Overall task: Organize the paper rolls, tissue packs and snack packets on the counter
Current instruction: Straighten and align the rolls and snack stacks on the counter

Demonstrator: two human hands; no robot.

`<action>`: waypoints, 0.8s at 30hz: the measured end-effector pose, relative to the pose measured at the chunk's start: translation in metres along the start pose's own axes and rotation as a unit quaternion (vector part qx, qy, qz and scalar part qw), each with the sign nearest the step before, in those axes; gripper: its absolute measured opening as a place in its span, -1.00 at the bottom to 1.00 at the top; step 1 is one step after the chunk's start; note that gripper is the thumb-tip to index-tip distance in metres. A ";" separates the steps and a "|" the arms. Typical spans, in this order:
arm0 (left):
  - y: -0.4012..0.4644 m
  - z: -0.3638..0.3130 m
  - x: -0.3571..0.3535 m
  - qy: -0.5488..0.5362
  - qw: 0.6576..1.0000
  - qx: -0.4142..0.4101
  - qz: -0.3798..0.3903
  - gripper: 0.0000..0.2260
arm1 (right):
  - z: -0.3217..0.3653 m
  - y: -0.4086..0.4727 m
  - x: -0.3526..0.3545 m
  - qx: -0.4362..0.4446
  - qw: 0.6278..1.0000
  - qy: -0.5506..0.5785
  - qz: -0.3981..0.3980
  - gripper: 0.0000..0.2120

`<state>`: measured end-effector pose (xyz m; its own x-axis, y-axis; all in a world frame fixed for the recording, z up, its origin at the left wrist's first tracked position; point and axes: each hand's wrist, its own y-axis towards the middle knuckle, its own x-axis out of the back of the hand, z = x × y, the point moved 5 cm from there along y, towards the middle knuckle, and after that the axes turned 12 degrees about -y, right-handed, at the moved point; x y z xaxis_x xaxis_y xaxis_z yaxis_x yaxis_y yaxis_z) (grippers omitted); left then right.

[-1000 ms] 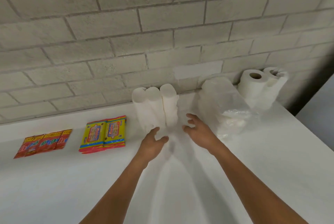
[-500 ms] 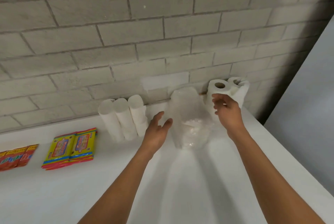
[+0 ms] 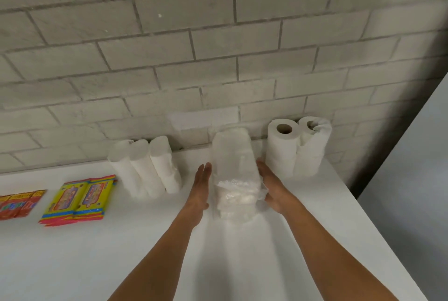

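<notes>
Left hand (image 3: 202, 185): flat, fingers straight and together, laid right up against the left side of the plastic pack, centre of the frame. Not curled round anything.

Right hand (image 3: 271, 185): same deal on the other side, palm along the pack's right side, fingers straight as far as I can see; the tips are partly behind the crinkled wrap.

Plastic-wrapped tissue pack (image 3: 232, 169): one, see-through wrapper with white stuff inside, standing on the worktop between both hands, just right of centre. The contents are too blurry to count.

Slim white paper rolls (image 3: 146, 167): three, standing side by side and touching, leaning a bit, left of the pack and close to the wall.

Fat paper rolls (image 3: 298, 147): two, upright and touching, right of the pack against the wall. The left one has a clean round core hole on top, the right one's top looks squashed.

Yellow packets (image 3: 80, 200): two showing on top, side by side, lower left of the frame; coloured edges stick out underneath, so maybe more stacked below, can't say.

Red snack packets (image 3: 20, 205): three-ish in a row at the far left edge, cut off by the frame, so the count is shaky.

Worktop (image 3: 84, 252): plain white, runs across the bottom half.

Wall (image 3: 218, 46): grey brick, fills the top half.
</notes>
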<state>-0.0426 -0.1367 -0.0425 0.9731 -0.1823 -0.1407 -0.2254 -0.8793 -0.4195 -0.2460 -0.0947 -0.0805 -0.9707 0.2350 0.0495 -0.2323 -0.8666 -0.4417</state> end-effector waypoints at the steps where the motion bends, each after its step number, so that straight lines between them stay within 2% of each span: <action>1: 0.001 0.003 -0.003 -0.017 1.000 0.008 -0.002 -0.19 | 0.001 0.002 -0.003 0.000 1.000 0.002 0.023 -0.20; 3: 0.005 0.010 -0.008 -0.044 0.999 0.029 -0.005 -0.22 | 0.014 -0.012 -0.014 -0.012 0.998 0.000 0.056 -0.30; 7: 0.000 0.007 -0.023 -0.086 0.995 0.042 0.003 -0.53 | 0.023 -0.013 -0.027 0.006 0.996 0.037 0.087 -0.46; 8: 0.000 0.006 -0.027 -0.102 0.994 0.048 0.016 -0.55 | 0.025 -0.013 -0.030 0.010 0.995 0.044 0.084 -0.48; 13: 0.007 0.008 -0.027 -0.149 0.987 0.037 0.048 -0.53 | 0.027 -0.007 -0.040 0.023 0.995 0.059 0.081 -0.50; 24: 0.018 0.011 -0.005 -0.139 0.990 0.024 0.026 -0.54 | 0.023 -0.003 -0.061 0.001 0.989 0.076 0.124 -0.40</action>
<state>-0.0515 -0.1468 -0.0589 0.9108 -0.0931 -0.4022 -0.2836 -0.8490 -0.4459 -0.1874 -0.1167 -0.0620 -0.9775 0.0787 -0.1959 0.0115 -0.9066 -0.4218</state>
